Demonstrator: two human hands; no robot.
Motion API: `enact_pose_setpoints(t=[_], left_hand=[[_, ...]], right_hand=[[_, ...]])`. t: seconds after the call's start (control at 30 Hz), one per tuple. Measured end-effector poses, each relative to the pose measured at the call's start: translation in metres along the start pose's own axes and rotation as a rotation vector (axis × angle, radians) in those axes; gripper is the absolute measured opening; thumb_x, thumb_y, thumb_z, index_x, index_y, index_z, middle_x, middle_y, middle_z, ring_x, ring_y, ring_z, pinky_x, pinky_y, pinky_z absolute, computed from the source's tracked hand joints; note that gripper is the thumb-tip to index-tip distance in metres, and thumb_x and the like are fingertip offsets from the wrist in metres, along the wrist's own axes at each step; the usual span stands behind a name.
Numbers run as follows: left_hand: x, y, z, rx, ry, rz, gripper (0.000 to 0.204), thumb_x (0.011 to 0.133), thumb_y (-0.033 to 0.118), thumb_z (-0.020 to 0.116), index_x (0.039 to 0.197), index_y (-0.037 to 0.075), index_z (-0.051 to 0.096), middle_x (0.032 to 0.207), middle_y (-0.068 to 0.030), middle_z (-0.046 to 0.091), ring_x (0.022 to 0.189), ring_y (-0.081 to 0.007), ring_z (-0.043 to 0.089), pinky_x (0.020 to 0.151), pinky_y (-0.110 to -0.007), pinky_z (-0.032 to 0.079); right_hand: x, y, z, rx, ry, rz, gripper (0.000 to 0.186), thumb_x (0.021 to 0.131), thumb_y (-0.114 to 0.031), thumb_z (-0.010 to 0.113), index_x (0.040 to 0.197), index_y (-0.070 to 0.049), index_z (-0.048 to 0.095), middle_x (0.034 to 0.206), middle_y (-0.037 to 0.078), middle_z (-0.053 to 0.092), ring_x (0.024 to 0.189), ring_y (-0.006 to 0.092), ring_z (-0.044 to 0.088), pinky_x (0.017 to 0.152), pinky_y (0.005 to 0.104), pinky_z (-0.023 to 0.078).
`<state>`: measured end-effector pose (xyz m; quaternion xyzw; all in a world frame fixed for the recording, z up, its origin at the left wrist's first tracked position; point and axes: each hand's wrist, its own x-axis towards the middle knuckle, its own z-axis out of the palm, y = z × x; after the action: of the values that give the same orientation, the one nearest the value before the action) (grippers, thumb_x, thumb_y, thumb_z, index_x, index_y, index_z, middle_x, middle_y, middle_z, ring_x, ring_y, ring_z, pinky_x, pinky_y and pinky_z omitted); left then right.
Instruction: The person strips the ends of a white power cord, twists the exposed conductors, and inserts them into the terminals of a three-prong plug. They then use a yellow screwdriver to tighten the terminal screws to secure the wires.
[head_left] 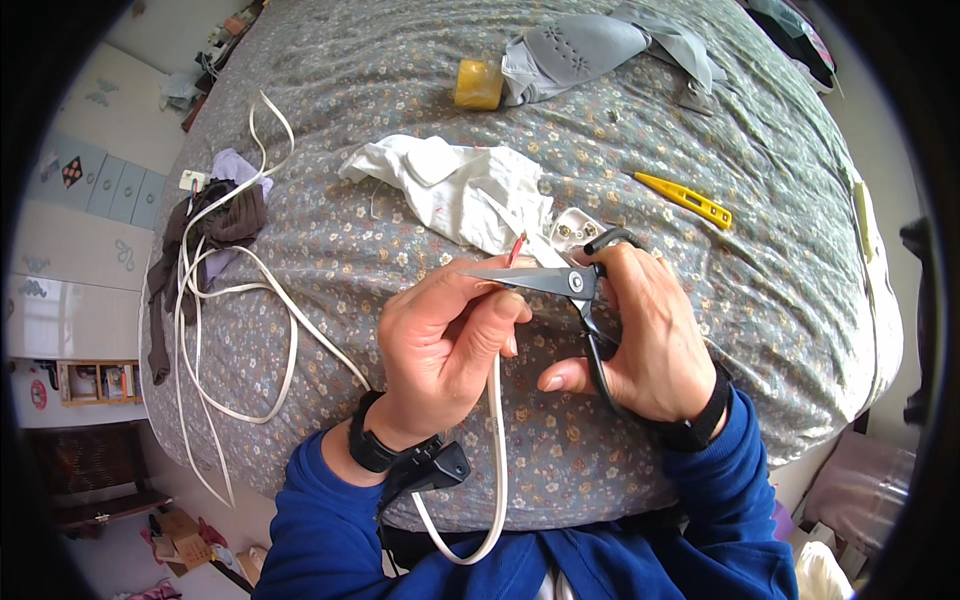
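Scissors are held above the bed, near mid-view, by the right hand; fingers are wrapped round the spread handles. Cable is pinched in the closed fingers of the left hand, red wire poking up beside the scissors. Trimming or stripping of the wire end is judged to be in hand; a measured squeeze seems called for next, left fingertips kept clear of the edge. Dark blade is pointed at 9 o'clock, long axis 9 to 3. Below the left hand, cable is hung toward 6; wire is aimed just past 12. Yellow tool is noted at 2.
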<state>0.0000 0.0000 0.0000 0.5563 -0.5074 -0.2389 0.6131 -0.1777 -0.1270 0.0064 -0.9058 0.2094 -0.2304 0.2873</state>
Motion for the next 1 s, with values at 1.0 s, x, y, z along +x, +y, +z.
enact_pose_setpoints(t=[1.0], left_hand=[[-0.003,0.013,0.004,0.107,-0.043,0.033,0.030,0.108,0.020,0.054,0.101,-0.006,0.067,0.067,-0.0058,0.063,0.049,-0.0073,0.052,0.045,-0.024,0.038]], right_hand=[[0.001,0.003,0.004,-0.036,0.068,0.000,0.091,0.058,-0.069,0.085,0.108,0.002,0.057,0.090,0.019,0.063,0.088,0.0394,0.062,0.083,0.0457,0.047]])
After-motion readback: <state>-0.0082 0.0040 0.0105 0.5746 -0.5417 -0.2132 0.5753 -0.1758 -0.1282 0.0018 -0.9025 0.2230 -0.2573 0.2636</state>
